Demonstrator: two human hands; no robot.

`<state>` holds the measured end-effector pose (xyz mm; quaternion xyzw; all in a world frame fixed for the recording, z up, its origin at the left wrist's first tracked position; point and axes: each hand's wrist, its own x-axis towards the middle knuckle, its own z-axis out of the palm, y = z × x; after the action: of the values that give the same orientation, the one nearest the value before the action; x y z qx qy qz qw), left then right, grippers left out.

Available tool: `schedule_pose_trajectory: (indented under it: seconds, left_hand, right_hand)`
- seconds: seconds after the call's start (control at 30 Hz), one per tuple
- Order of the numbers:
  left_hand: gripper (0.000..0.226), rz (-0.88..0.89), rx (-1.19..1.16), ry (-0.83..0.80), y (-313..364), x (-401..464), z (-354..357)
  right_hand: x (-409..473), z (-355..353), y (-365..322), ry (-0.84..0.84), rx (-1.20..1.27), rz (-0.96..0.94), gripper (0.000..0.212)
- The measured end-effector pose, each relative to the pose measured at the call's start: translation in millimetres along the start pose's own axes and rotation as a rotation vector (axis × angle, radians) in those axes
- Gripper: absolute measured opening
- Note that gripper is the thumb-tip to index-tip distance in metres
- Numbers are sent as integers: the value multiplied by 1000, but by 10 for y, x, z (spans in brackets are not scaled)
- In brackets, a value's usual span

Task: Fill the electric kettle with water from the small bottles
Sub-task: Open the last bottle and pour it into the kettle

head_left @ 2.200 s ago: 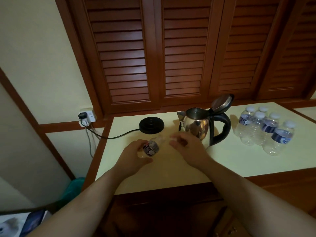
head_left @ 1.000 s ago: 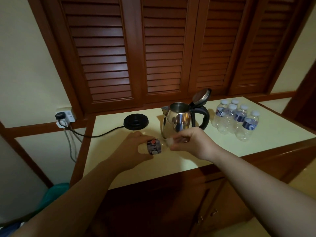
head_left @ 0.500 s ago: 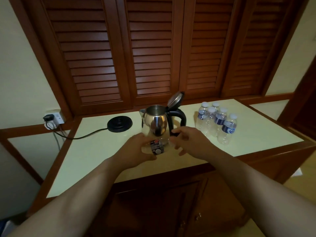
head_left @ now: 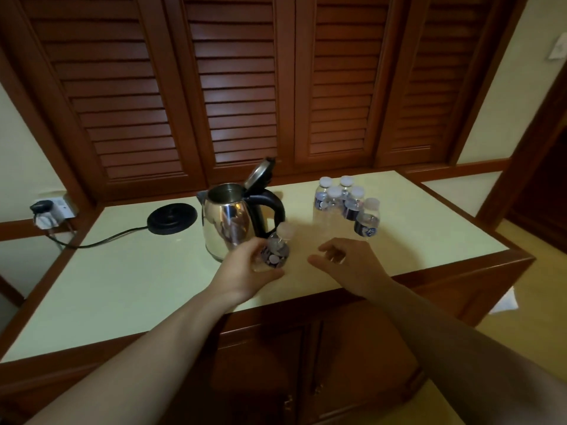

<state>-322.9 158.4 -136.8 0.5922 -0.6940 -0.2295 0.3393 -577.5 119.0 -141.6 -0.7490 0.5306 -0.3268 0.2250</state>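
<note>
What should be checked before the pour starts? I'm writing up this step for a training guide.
1. Kettle lid is open: ok, it is tipped back and the mouth is exposed.
2. Kettle is off its base: ok, it stands on the counter beside the base.
3. Bottle is secured: ok, the left hand grips it, upright by the kettle.
4. Bottle cap is off: not ok, a pale cap appears to sit on the neck.
5. Right hand is free to unscrew it: ok, its fingers curl loosely on nothing, apart from the bottle.
6. Spare bottles within reach: ok, a capped cluster stands to the right of the kettle.
</note>
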Motion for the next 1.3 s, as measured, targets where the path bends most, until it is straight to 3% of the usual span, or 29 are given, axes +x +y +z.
schedule_pose_trajectory:
  seconds: [0.13,0.37,0.53,0.67,0.8,1.07,1.3]
  left_hand:
    - [47,-89,-192,0,40,94,275]
    - [45,-162,-280,82,203,376,750]
    - [41,-205,-328,64,291,597,1052]
    - [41,-179,-383,63,335,753,1270]
    - [48,-180,-383,70,375,892,1439]
    - [40,-249,-369,83,383,1032,1590]
    - [43,-255,-372,111,299,959,1663]
  right_hand:
    - [-44,-195,426,-105,-118,67,37]
    - [22,-498,1116,-87,-402,233,30]
    - [153,-547,1334,-126,-497,285,77]
    - [243,-477,1411,-197,-548,276,97]
    - [224,-426,1438,-174,-574,255,96]
    - [212,-427,1418,-151,-568,263,102]
    - [176,-492,1279,-192,-588,224,71]
